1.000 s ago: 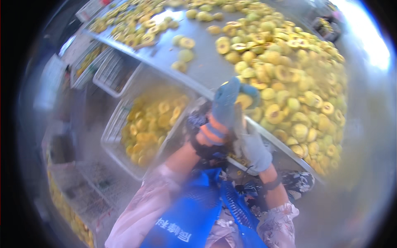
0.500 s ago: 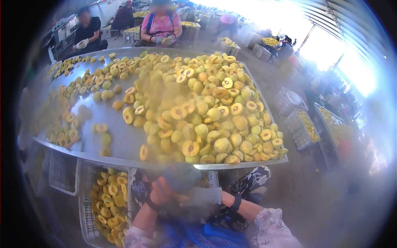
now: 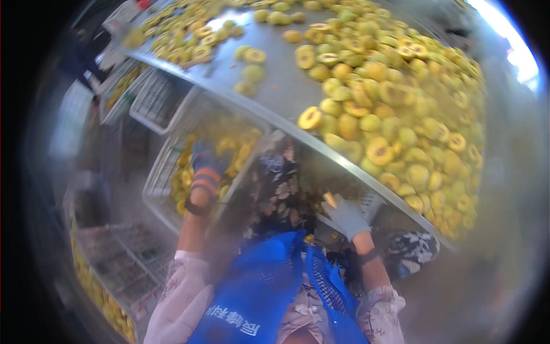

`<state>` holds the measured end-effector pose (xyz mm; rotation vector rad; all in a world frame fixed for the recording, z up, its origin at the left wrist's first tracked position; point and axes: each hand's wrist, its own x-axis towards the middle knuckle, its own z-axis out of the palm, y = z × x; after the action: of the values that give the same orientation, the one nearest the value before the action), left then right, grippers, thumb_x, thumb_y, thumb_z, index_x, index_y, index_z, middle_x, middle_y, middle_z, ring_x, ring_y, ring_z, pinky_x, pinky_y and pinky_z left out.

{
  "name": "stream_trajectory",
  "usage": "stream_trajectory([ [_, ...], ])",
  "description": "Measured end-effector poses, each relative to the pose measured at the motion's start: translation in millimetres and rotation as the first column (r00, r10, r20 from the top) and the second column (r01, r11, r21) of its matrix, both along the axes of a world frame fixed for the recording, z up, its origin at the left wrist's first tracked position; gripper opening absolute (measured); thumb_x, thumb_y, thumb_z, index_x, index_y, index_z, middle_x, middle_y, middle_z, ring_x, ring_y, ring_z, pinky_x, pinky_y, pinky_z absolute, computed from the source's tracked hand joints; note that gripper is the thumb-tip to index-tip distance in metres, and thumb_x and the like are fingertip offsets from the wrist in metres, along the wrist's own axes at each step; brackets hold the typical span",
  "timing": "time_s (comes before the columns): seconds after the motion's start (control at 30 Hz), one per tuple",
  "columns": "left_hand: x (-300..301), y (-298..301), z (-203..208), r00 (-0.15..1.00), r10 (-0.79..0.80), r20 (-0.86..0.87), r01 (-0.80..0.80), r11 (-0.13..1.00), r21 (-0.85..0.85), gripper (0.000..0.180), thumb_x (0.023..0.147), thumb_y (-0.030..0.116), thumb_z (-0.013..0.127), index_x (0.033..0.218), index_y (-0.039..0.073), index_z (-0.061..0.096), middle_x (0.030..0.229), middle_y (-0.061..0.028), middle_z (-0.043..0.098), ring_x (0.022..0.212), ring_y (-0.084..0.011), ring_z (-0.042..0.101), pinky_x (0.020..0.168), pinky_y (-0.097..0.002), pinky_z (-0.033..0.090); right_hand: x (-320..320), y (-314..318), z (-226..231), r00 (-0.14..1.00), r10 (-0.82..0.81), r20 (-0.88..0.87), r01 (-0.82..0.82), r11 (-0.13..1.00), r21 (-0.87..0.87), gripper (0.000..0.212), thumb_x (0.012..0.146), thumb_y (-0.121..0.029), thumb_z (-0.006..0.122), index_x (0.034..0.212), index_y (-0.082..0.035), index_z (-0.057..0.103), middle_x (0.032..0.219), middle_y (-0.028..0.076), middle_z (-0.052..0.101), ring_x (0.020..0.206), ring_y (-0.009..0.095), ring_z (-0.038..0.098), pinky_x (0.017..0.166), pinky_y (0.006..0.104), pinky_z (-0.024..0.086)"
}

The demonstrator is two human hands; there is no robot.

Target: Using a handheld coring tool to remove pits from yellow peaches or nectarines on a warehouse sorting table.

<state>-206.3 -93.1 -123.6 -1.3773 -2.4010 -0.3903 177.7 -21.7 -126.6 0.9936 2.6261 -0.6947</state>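
My left hand, in a blue-grey glove with orange bands, reaches down into a white plastic crate of halved yellow stone fruit. Its fingers are blurred among the fruit, so I cannot tell whether they hold any. My right hand, in a pale grey glove, is low beneath the table's front edge, beside another white crate. Its fingers are bent together around a small tan-orange piece whose kind I cannot make out.
A metal table with a raised rim carries a large heap of yellow stone fruit, whole and halved. An empty-looking white crate stands left of the filled one. More crates with fruit lie at lower left.
The view has turned down and left. My hands were together in front of the table; now they are apart, the left one over the fruit crate, the right one under the table edge.
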Motion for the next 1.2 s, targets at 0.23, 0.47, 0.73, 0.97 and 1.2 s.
stream_trajectory([
  [0.23, 48.2, 92.4, 100.1, 0.881, -0.452, 0.140, 0.392, 0.863, 0.318, 0.028, 0.082, 0.028, 0.061, 0.100, 0.007, 0.064, 0.092, -0.0151, 0.065, 0.087, -0.0329, 0.062, 0.078, -0.0402, 0.049, -24.6, -7.6, 28.7, 0.983, -0.179, -0.034, 0.177, 0.983, -0.049, 0.046, 0.085, -0.045, 0.052, 0.106, -0.004, 0.054, 0.084, 0.026, 0.063, 0.081, 0.041, 0.062, 0.071, 0.0480, 0.049],
  [0.47, 64.4, 285.5, 72.4, 0.794, -0.574, 0.199, 0.600, 0.793, -0.105, 0.030, 0.081, 0.020, 0.055, 0.109, 0.011, 0.063, 0.100, -0.0135, 0.065, 0.092, -0.0315, 0.063, 0.076, -0.0402, 0.050, -24.3, -17.4, 52.3, 0.988, -0.071, 0.134, 0.097, 0.976, -0.195, 0.053, 0.086, -0.051, 0.049, 0.111, -0.005, 0.050, 0.086, 0.023, 0.065, 0.080, 0.040, 0.063, 0.072, 0.0477, 0.049],
  [0.73, 60.9, 321.8, 13.5, 0.814, -0.544, 0.206, 0.581, 0.765, -0.276, 0.036, 0.077, 0.021, 0.062, 0.111, 0.008, 0.061, 0.106, -0.0149, 0.064, 0.099, -0.0303, 0.062, 0.080, -0.0405, 0.050, -21.4, -22.0, 62.4, 0.984, -0.114, -0.134, 0.099, 0.989, -0.110, 0.053, 0.086, -0.054, 0.047, 0.109, -0.006, 0.050, 0.084, 0.025, 0.064, 0.079, 0.042, 0.062, 0.071, 0.0491, 0.048],
  [0.97, 88.0, 186.4, 108.1, -0.623, -0.363, 0.692, 0.283, 0.721, 0.633, 0.038, 0.085, 0.050, 0.058, 0.093, 0.013, 0.060, 0.079, -0.0010, 0.057, 0.062, -0.0134, 0.054, 0.053, -0.0263, 0.045, -29.8, -3.8, 63.8, 0.818, -0.322, -0.476, 0.359, 0.933, -0.016, 0.033, 0.089, -0.034, 0.055, 0.105, -0.006, 0.052, 0.062, 0.015, 0.056, 0.059, 0.037, 0.058, 0.053, 0.0454, 0.045],
  [1.2, 117.7, 124.8, 69.5, -0.462, -0.630, 0.624, -0.063, 0.725, 0.686, 0.045, 0.092, 0.051, 0.045, 0.097, 0.009, 0.059, 0.080, -0.0012, 0.057, 0.068, -0.0123, 0.055, 0.056, -0.0238, 0.046, -97.1, 31.2, 119.7, 0.765, -0.160, -0.623, 0.402, 0.875, 0.269, 0.027, 0.089, -0.030, 0.056, 0.101, -0.005, 0.052, 0.062, 0.017, 0.055, 0.059, 0.034, 0.058, 0.051, 0.0426, 0.044],
])
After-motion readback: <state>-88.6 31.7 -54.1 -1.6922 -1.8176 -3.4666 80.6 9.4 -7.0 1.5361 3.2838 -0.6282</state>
